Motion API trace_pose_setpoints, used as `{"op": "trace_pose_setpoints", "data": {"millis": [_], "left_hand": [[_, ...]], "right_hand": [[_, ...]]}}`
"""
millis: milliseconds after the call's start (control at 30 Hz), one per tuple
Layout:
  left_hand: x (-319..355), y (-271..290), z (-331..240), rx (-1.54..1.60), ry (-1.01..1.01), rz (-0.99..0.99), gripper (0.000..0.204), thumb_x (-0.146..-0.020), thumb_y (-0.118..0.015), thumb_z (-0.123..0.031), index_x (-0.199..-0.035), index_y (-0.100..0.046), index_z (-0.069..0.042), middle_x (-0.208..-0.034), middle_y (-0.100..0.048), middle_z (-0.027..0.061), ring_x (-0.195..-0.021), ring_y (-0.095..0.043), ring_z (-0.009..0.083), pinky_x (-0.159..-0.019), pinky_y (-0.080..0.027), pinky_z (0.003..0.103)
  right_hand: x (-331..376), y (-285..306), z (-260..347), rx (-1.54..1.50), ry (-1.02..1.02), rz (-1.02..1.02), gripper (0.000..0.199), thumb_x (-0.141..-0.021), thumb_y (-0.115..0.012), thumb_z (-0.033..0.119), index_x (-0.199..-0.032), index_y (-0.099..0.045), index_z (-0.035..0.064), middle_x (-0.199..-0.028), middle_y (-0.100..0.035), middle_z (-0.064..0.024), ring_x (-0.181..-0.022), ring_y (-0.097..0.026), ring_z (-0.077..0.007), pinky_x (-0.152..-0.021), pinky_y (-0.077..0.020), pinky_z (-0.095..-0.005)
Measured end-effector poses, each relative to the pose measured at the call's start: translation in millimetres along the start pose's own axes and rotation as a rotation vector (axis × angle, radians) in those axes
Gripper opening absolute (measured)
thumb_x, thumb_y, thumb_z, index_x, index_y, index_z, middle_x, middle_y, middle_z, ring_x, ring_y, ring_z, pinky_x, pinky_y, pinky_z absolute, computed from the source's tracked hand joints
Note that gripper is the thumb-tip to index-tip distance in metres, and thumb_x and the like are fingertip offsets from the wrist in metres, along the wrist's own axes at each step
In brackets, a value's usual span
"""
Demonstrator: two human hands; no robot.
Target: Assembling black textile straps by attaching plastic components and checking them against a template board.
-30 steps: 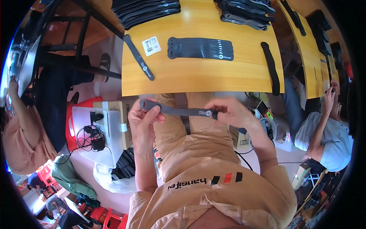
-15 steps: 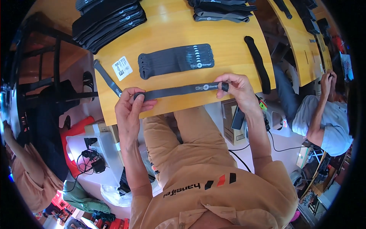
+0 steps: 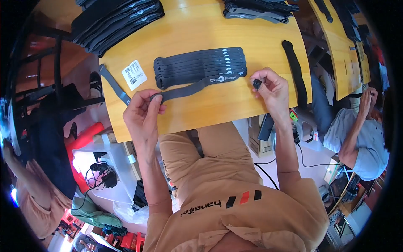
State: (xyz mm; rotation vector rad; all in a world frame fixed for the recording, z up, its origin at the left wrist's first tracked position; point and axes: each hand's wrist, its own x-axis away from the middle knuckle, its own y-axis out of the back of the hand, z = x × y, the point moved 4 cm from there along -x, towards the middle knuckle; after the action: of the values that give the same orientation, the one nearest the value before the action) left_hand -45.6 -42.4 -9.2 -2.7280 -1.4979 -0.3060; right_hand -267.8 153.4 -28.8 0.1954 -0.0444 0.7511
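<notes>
My left hand pinches the near end of a long black strap that lies across the yellow wooden table. The strap's far end rests against a neat stack of black straps in the middle of the table. My right hand is off the strap, its fingers closed on a small dark piece near the stack's right end. A white label card lies left of the stack.
More piles of black straps lie at the table's far left and far right. Single straps lie at the left edge and right edge. A second person sits at right. Boxes, cables and a clear bin are on the floor.
The strap I held taut in both hands over the table edge now lies on the table against the stack. My right hand has let go of its end.
</notes>
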Motion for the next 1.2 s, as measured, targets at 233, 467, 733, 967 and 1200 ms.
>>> {"op": "trace_pose_setpoints", "data": {"millis": [233, 467, 733, 967, 1200], "left_hand": [[9, 0, -13, -0.011, -0.047, 0.065, 0.01, -0.083, -0.059, -0.001, -0.093, -0.059, 0.002, -0.078, -0.059, 0.0026, -0.066, -0.057, 0.0074, -0.059, -0.046, 0.018], [25, -14, -34, -0.048, -0.077, 0.251, 0.009, -0.082, -0.06, -0.002, -0.09, -0.061, 0.003, -0.077, -0.061, 0.0034, -0.064, -0.057, 0.0072, -0.06, -0.047, 0.019], [-9, -54, -34, -0.836, -0.704, 0.127, 0.039, -0.084, -0.057, -0.013, -0.121, -0.049, -0.003, -0.122, -0.051, 0.0124, -0.116, -0.047, 0.0259, -0.099, -0.034, 0.039], [-29, -111, -12, -1.093, -0.892, 0.242, 0.052, -0.085, -0.055, -0.029, -0.132, -0.04, -0.015, -0.137, -0.037, 0.0077, -0.127, -0.034, 0.0263, -0.103, -0.023, 0.051], [-43, -113, 12, -1.223, -0.798, 0.243, 0.048, -0.091, -0.042, -0.032, -0.137, -0.033, -0.021, -0.142, -0.031, 0.0021, -0.13, -0.029, 0.0259, -0.104, -0.019, 0.053]], "right_hand": [[8, -57, 57, 0.578, 0.508, 0.088, 0.033, -0.065, -0.058, -0.008, -0.096, -0.061, 0.0029, -0.093, -0.056, -0.009, -0.081, -0.054, -0.0245, -0.073, -0.0459, -0.032], [4, -96, 59, 0.309, 0.538, 0.343, 0.032, -0.064, -0.058, -0.004, -0.095, -0.061, 0.0019, -0.094, -0.057, -0.0092, -0.087, -0.055, -0.0285, -0.074, -0.0461, -0.0356], [16, -73, 46, 0.212, 0.458, 0.461, 0.033, -0.062, -0.047, -0.012, -0.087, -0.065, 0.0003, -0.09, -0.064, -0.0109, -0.087, -0.061, -0.0228, -0.072, -0.0469, -0.0281], [23, -53, 26, 0.088, 0.302, 0.442, 0.038, -0.065, -0.045, -0.017, -0.093, -0.065, 0.0011, -0.092, -0.063, -0.0085, -0.084, -0.06, -0.0155, -0.065, -0.0448, -0.0234], [20, -37, 8, -0.14, 0.127, 0.398, 0.034, -0.069, -0.043, -0.017, -0.091, -0.064, -0.0019, -0.088, -0.063, -0.0078, -0.076, -0.058, -0.0118, -0.061, -0.0434, -0.0197]]}}
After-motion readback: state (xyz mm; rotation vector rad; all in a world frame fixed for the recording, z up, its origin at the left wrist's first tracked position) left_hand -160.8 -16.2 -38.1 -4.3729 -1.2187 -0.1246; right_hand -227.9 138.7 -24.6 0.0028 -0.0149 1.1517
